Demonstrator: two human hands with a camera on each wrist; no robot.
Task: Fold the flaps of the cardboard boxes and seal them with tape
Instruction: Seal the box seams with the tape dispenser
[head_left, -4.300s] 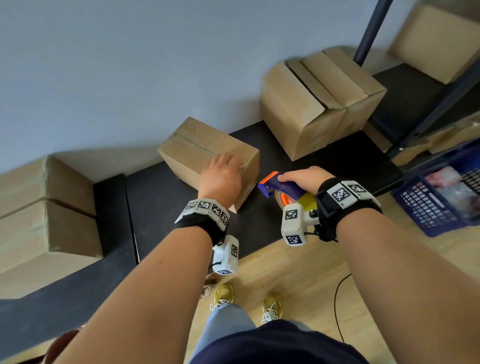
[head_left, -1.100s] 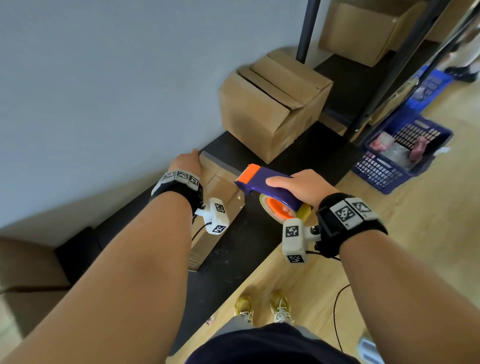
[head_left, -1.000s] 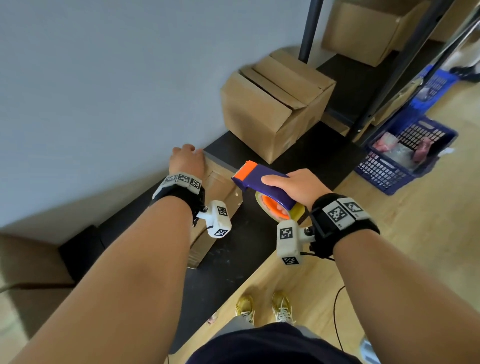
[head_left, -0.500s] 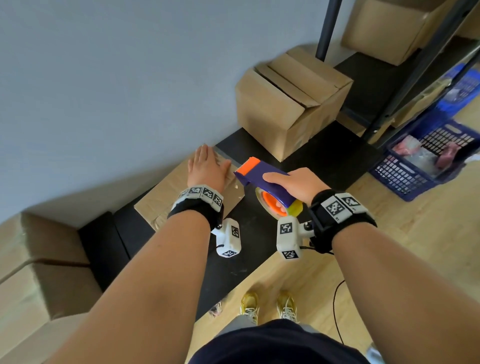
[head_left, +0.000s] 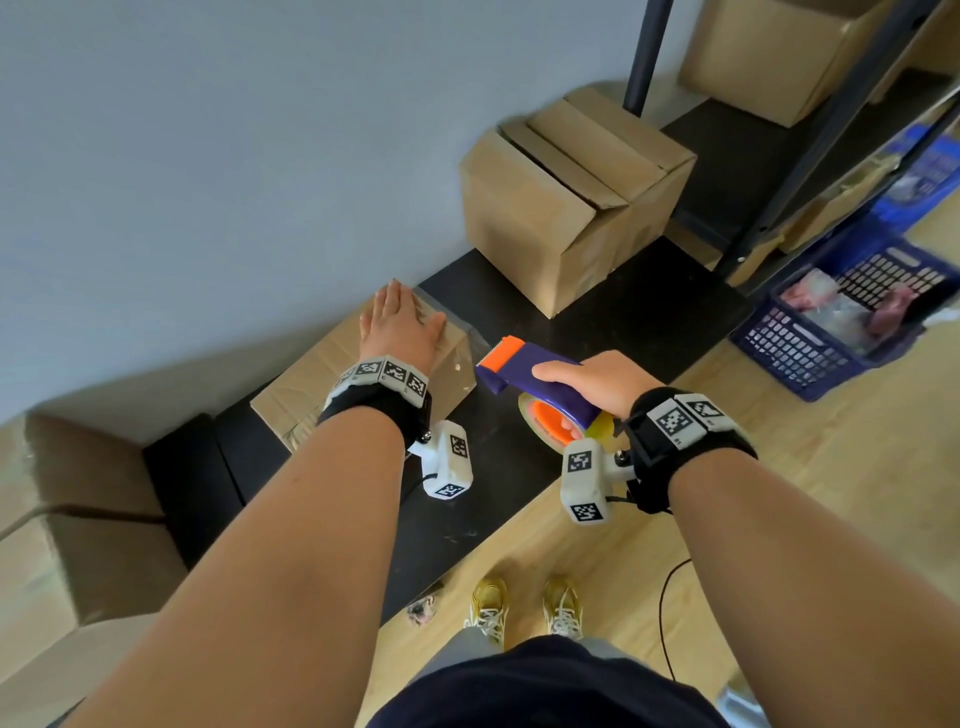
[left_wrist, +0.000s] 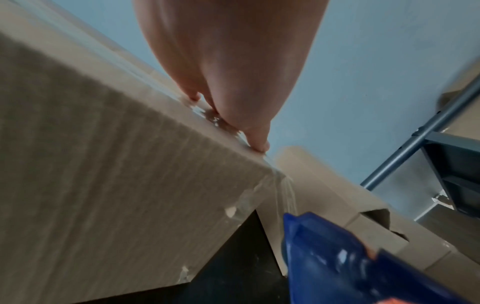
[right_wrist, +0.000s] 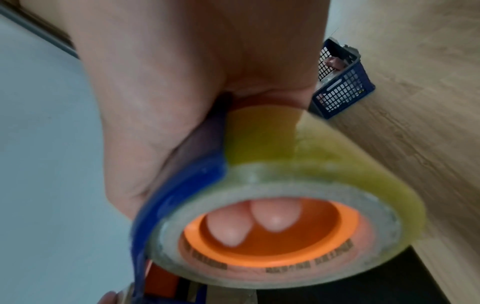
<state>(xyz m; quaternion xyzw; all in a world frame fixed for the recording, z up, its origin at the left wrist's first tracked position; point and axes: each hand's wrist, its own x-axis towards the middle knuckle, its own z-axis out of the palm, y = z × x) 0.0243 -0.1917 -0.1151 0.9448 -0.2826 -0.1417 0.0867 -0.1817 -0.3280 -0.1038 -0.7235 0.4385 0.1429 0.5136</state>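
Box in hand: the cardboard box (head_left: 311, 382) lay on the black shelf (head_left: 519, 483) against the wall, left of centre, its taped top face up.
Left hand: the left hand (head_left: 397, 330) lay flat on the far right part of the box top, fingers straight and together, pressing the clear tape (head_left: 470, 353) down near the corner; the left wrist view showed a fingertip (left_wrist: 257, 144) on the glossy strip at the edge.
Right hand: the right hand (head_left: 592, 382) was wrapped round the tape dispenser (head_left: 530, 376), just right of the box and above the shelf, with two fingertips (right_wrist: 275, 218) curled into the orange core of the roll (right_wrist: 311, 185).
Tape: a clear strip ran from the box corner down toward the dispenser's toothed orange end; whether it was cut I could not tell.
Step, as I judge it: finishing the end of a seam.
Doing it well: keep the flat hand firm so the strip does not lift, wrap the tape over the edge onto the side, tilt the teeth into it for a clean tear, then rub the tail flat.
Risk: a slack pull could wrinkle the tape or peel the corner.
Waiting: the second box (head_left: 566, 208) stood far right on the shelf, flaps folded but a gap showing.
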